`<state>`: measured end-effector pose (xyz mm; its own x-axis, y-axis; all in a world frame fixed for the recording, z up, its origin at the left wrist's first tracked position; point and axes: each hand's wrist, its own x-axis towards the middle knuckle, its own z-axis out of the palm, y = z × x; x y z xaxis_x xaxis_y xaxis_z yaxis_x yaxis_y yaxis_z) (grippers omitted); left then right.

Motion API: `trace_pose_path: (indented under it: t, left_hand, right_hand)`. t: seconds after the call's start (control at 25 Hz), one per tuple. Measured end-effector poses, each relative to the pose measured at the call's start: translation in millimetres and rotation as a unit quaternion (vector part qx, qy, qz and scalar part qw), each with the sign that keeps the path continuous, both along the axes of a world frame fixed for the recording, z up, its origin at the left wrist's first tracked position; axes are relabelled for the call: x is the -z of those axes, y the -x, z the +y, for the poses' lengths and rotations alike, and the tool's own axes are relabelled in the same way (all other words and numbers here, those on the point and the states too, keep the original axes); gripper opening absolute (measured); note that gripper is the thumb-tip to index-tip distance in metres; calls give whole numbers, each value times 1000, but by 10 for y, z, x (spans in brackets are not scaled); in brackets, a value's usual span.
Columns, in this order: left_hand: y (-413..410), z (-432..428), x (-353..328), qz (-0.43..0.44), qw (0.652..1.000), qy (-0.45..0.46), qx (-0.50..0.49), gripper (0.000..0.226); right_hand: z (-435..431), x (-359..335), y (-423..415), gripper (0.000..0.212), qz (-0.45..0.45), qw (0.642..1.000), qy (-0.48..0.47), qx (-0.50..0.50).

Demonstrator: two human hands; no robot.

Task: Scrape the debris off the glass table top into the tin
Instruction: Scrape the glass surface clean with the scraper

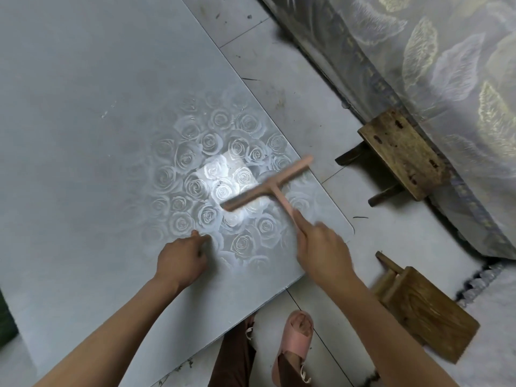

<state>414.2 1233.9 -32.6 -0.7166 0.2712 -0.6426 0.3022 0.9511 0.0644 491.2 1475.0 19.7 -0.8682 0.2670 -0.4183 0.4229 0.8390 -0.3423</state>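
Glass table top (83,135) beneath pink scraper (268,185), its handle in right hand (324,252)

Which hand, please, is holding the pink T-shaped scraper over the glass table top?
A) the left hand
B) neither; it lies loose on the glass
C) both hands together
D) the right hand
D: the right hand grips the handle of the scraper, while the left hand rests on the glass table top, apart from the tool.
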Motion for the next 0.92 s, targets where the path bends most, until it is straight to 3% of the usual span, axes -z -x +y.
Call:
trace_pose_path:
  t: [0.12, 0.24, 0.36, 0.48, 0.64, 0.76, 0.92]
  left_hand:
    - [90, -91, -15, 11, 992, -88, -88, 39]
    - [268, -251, -52, -3, 983, -134, -129, 41]
    - [398, -394, -57, 44, 985, -108, -127, 45]
    - [638, -550, -30, 49, 990, -53, -122, 47]
    - [879, -570, 91, 36, 991, -10, -127, 69]
    - [1029, -505, 145, 27, 988, -11, -148, 84]
    - [1240, -534, 215, 40, 986, -7, -163, 93]
  right_hand:
    - [-147, 31, 832, 46, -4, 1000, 2, -28]
    - [41, -162, 609, 44, -6, 998, -55, -41]
    - [73, -396, 132, 48, -114, 991, -53, -33]
    - [-271, -220, 782, 51, -69, 996, -40, -48]
    - [-401, -97, 1554, 47, -47, 997, -34, -57]
    - [-165, -322, 1157, 47, -48, 994, -82, -61]
    - [-219, -268, 1156, 47, -79, 996, -36, -23]
